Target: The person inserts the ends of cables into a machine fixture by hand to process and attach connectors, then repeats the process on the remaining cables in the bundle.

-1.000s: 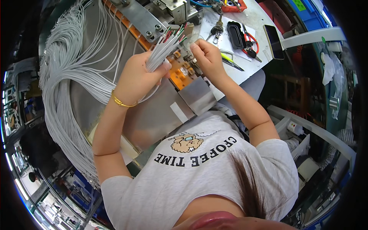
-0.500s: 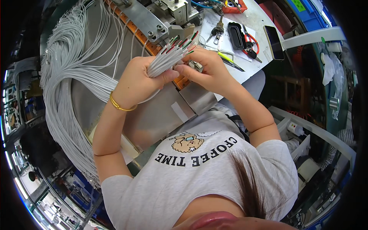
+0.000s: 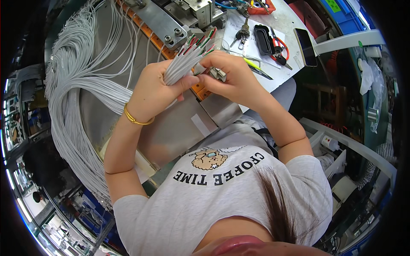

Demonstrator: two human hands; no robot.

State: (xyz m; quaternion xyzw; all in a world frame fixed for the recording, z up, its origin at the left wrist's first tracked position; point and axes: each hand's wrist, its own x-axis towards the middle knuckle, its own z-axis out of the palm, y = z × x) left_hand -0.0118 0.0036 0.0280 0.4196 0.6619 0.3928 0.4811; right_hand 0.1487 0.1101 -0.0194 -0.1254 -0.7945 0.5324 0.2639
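My left hand is wrapped round a bundle of grey-white cables. The cable ends fan upward, with red, green, black and white inner wires showing. My right hand is curled close beside the bundle. In its fingers sit several small silvery-beige pieces that look like connectors. A similar pale piece is at its fingertips against the cables; its exact kind is too small to tell. The thumbs of both hands nearly meet below it.
A thick hank of cables runs down the left side. A metal machine with an orange strip stands behind my hands. On the white table lie keys, red-handled pliers, a yellow-green pen-like tool and a phone.
The cable bundle has shifted slightly left and stands more upright. My right fingers have moved a little away from it, showing a pale piece at their tips.
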